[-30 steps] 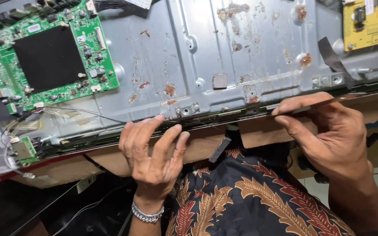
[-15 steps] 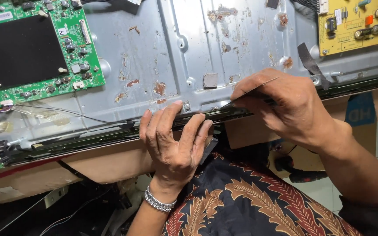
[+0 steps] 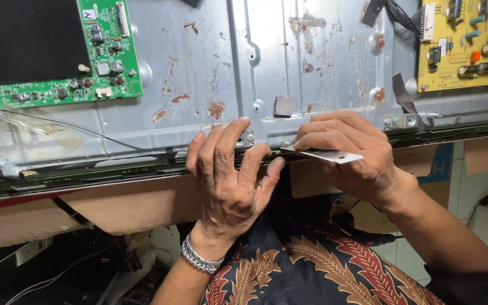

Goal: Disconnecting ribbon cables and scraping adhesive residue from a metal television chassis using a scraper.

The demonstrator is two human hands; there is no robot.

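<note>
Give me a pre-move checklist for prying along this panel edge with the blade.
1. Blade held firmly: ok. The right hand pinches the flat metal blade.
2. Blade tip at the seam: cannot tell. The tip is hidden where it meets the dark lower edge strip.
3. Panel steadied: ok. The left hand presses its fingers on the edge of the metal back panel.
4. Left fingers out of the blade's line: not ok. They sit right beside the tip.
5. Thin wires away from the blade: ok, they lie far to the left.
6. Green circuit board untouched: ok.
</note>
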